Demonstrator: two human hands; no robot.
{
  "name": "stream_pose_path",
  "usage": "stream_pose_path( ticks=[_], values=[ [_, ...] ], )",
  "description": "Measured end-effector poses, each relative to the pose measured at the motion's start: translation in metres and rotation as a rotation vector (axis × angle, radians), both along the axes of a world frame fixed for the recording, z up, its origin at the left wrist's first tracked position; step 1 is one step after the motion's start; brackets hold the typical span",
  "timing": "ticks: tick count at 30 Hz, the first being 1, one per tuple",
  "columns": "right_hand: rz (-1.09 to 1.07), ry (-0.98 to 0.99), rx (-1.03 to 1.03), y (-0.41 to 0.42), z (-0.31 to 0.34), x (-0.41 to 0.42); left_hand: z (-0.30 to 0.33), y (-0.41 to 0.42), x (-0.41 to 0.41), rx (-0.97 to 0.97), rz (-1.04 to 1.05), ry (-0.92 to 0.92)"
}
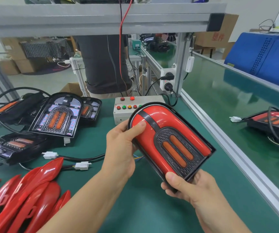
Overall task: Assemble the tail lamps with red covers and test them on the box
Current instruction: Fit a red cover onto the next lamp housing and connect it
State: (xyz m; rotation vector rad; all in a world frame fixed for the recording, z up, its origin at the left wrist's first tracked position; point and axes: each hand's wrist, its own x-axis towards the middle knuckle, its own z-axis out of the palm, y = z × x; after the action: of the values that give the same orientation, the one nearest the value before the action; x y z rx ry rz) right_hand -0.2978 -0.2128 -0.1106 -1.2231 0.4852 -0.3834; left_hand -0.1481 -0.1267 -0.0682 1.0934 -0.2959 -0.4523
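Cover seating in hand; test on the box not yet done.

Both hands hold one tail lamp [171,140] above the green bench [143,207], just in front of the test box [127,108]. The left hand [120,148] grips the rounded end, thumb pressing on the red cover [152,115]; the right hand [185,187] grips the square end, thumb on the cover's edge. The cover appears fully seated in the black housing. Judged next: connect the lamp's lead, hidden under the lamp, to the box. Uncovered lamps [56,115] and spare red covers [26,199] lie to the left.
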Motion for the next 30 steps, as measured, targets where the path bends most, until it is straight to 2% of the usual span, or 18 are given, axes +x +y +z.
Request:
stream_pose_path(
  ticks=[5, 11, 15, 18, 20, 22, 26, 30],
  values=[
    [-0.065, -0.002, -0.01, 0.003, -0.009, 0.006, -0.006, -0.007, 0.0, 0.032, -0.039, 0.07],
    [-0.093, 0.022, -0.118, -0.001, -0.014, 0.011, -0.019, -0.021, -0.028, -0.111, -0.142, 0.144],
    [-0.121, 0.14, -0.238, -0.016, -0.006, 0.002, -0.015, -0.021, -0.013, -0.157, -0.182, 0.208],
    [-0.19, -0.02, -0.171, -0.038, 0.005, -0.006, -0.004, -0.012, 0.006, -0.125, -0.338, 0.242],
    [-0.033, -0.169, 0.0, -0.042, 0.013, -0.002, 0.001, -0.012, 0.006, -0.061, -0.487, 0.203],
    [0.195, -0.238, 0.091, -0.034, 0.023, 0.003, 0.005, -0.017, 0.002, -0.04, -0.594, 0.119],
    [0.365, -0.414, 0.179, -0.026, 0.019, 0.006, 0.013, -0.033, -0.003, 0.041, -0.628, -0.004],
    [0.283, -0.495, 0.283, -0.018, 0.023, 0.014, 0.015, -0.04, -0.008, 0.189, -0.603, -0.14]
  ],
)
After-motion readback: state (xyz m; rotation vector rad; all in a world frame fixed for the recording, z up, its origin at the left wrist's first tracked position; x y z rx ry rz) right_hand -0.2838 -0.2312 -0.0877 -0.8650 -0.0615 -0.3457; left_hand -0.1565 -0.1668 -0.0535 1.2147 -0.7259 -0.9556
